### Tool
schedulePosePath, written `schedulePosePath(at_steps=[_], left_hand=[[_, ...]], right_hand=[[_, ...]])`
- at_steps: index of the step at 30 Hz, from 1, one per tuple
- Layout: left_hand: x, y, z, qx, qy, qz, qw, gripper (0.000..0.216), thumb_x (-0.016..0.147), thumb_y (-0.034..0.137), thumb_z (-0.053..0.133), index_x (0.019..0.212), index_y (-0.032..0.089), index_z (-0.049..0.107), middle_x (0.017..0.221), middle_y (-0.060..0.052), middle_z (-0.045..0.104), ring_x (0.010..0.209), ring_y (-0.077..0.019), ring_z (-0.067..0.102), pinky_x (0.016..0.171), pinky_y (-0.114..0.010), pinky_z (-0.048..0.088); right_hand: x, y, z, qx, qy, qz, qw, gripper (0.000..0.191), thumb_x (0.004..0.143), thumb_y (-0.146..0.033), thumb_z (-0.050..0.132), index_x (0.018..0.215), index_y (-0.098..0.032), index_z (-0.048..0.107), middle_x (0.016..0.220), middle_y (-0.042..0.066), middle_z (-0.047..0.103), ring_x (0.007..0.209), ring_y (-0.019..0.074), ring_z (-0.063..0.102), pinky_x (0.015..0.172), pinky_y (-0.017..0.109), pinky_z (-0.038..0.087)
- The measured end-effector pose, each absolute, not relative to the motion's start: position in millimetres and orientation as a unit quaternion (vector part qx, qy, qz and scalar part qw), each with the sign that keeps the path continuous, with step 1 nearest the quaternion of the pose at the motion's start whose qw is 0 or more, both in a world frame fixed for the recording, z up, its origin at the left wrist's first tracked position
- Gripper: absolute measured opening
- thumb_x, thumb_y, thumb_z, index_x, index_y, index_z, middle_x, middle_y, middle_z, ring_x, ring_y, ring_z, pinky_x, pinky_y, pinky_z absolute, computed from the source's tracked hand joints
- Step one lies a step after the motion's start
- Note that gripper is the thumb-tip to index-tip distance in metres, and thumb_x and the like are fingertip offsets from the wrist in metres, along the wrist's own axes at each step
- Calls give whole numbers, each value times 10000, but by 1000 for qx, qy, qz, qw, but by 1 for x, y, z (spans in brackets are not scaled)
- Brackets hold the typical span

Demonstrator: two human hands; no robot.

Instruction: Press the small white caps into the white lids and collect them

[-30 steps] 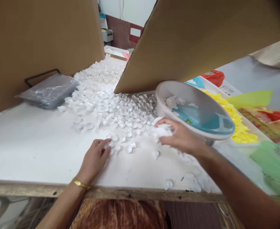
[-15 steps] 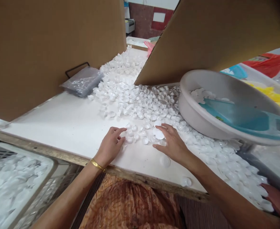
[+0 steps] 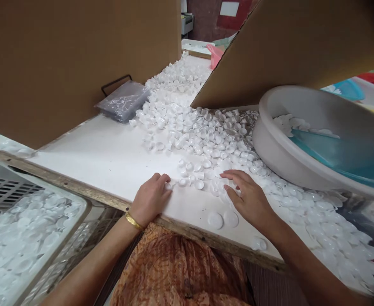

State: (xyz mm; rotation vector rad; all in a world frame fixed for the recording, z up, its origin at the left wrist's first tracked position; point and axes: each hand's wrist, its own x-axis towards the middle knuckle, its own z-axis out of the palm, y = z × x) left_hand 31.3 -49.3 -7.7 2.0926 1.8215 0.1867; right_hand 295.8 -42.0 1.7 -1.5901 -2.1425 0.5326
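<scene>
My left hand [image 3: 151, 197] is near the table's front edge, its thumb and fingers closed round a small white plastic cup [image 3: 168, 186], partly hidden by the fingers. To the right, my right hand [image 3: 250, 199] hovers low by the spread of white pieces, thumb and fingers apart, with nothing visible between them. Between the hands lies a loose group of small white plastic cups [image 3: 199, 184]. Two flat white discs, one of them a round disc [image 3: 215, 220], lie on the table in front of my right hand.
A heap of white pieces [image 3: 206, 136] runs back between two cardboard sheets [image 3: 78, 63]. A grey basin [image 3: 263, 140] with a blue scoop [image 3: 333, 157] stands right. At lower left is a crate [image 3: 85, 208] full of white pieces. A plastic-wrapped packet [image 3: 123, 102] lies by the cardboard.
My right hand has let go of a white disc, which now lies near the front edge beside another. My left hand's fingers have closed on a small cup. The view has shifted.
</scene>
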Motion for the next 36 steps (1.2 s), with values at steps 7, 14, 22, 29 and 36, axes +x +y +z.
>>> schedulePosePath(at_steps=[7, 14, 22, 29, 36], left_hand=[[40, -35, 0, 765, 634, 108, 41, 296, 848, 251, 447, 1119, 196, 553, 988, -88, 532, 943, -232, 492, 754, -323, 418], [69, -1, -13, 773, 613, 92, 134, 243, 809, 284, 512, 1015, 186, 596, 866, -60, 595, 818, -199, 548, 680, -292, 394], [55, 9, 0, 747, 643, 76, 148, 214, 794, 243, 472, 955, 201, 604, 821, -20, 636, 743, -173, 575, 624, -269, 374], [69, 11, -3, 777, 611, 36, 146, 266, 788, 328, 497, 1002, 227, 619, 905, -57, 599, 782, -194, 576, 626, -270, 375], [60, 18, 11, 743, 635, 36, 209, 248, 792, 284, 434, 886, 188, 642, 743, -36, 650, 667, -174, 561, 585, -254, 350]], right_hand=[[251, -41, -6, -489, -848, 143, 147, 198, 815, -251, 547, 1008, -237, 592, 975, 71, 579, 944, 242, 503, 757, 383, 470], [232, -42, -6, -477, -863, 117, 120, 73, 808, -178, 547, 810, -208, 614, 851, 65, 571, 869, 228, 489, 737, 368, 457], [271, -47, -10, -520, -818, 130, 211, 131, 846, -205, 492, 918, -197, 600, 927, 59, 583, 907, 205, 503, 751, 338, 450], [276, -47, -22, -524, -835, 79, 148, 278, 818, -264, 562, 1085, -185, 582, 977, 78, 579, 914, 224, 496, 754, 345, 452], [265, -40, -23, -522, -847, 15, 104, 176, 815, -233, 569, 958, -153, 633, 903, 89, 602, 873, 226, 508, 708, 337, 428]])
